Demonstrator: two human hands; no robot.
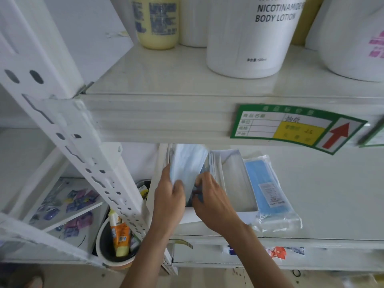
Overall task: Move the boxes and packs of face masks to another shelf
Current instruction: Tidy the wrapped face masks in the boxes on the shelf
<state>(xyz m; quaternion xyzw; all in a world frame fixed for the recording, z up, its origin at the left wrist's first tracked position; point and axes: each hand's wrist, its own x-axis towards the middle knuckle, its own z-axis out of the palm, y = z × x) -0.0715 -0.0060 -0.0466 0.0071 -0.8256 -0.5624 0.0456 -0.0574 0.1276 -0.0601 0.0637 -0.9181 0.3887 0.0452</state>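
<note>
My left hand (pixel 169 196) grips the near end of a pale blue pack of face masks (pixel 188 163), tilted up under the upper shelf's front edge. My right hand (pixel 212 198) pinches at the pack's lower right edge, fingers closed on it and on something dark beneath. Both hands are over an open white box of masks (pixel 234 181) lying on the lower shelf (pixel 322 194). Right of the box lies a clear-wrapped pack of blue masks (pixel 270 190), flat and untouched.
Large white body lotion tubs (pixel 249 38) and a yellow bottle (pixel 158 21) stand on the upper shelf, whose edge bears a green price tag (pixel 295 127). A perforated white upright (pixel 87 154) runs diagonally at left. Below left, a dark bucket (pixel 112 246) holds tubes, beside trays of small sachets (pixel 68 202).
</note>
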